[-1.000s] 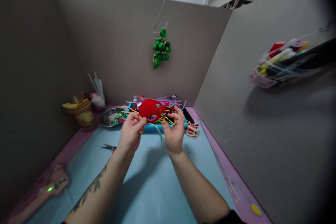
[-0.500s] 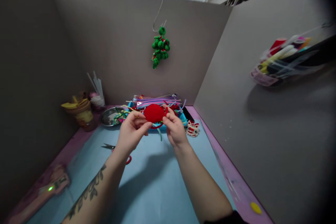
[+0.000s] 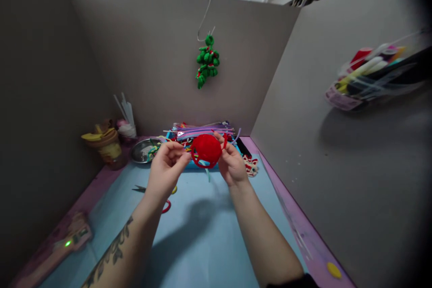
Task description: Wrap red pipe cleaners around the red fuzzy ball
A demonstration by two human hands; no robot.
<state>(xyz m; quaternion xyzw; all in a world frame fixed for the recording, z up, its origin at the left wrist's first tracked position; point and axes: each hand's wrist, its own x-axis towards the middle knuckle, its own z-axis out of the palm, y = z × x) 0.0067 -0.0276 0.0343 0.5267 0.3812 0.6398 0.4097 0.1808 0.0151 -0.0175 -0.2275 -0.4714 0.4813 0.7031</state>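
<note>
A rounded red fuzzy piece point(image 3: 205, 146), seemingly of chenille stems, is held up above the mat, with a thin red loop along its lower edge. My right hand point(image 3: 233, 164) pinches it at the right, where a short red stem end sticks up by the fingers. At its left edge, the thumb and curled fingers of my left hand point(image 3: 168, 164) close on the rim; the exact contact is small. Behind it stands a blue tray point(image 3: 192, 166) of coloured chenille stems point(image 3: 205, 129), partly hidden. Scissors point(image 3: 166, 207) lie under my left forearm, partly covered.
A metal bowl point(image 3: 137, 152), a pot point(image 3: 110, 148) and a cup of white sticks point(image 3: 127, 129) stand back left. A pink glue gun point(image 3: 72, 239) with a green light lies front left. A green ornament point(image 3: 207, 60) hangs on the back panel, a pouch of pens point(image 3: 357, 83) on the right.
The red piece has shifted right and turned, so its lower loop shows more openly. My right hand has moved slightly right with it, while my left hand stays nearly in place.
</note>
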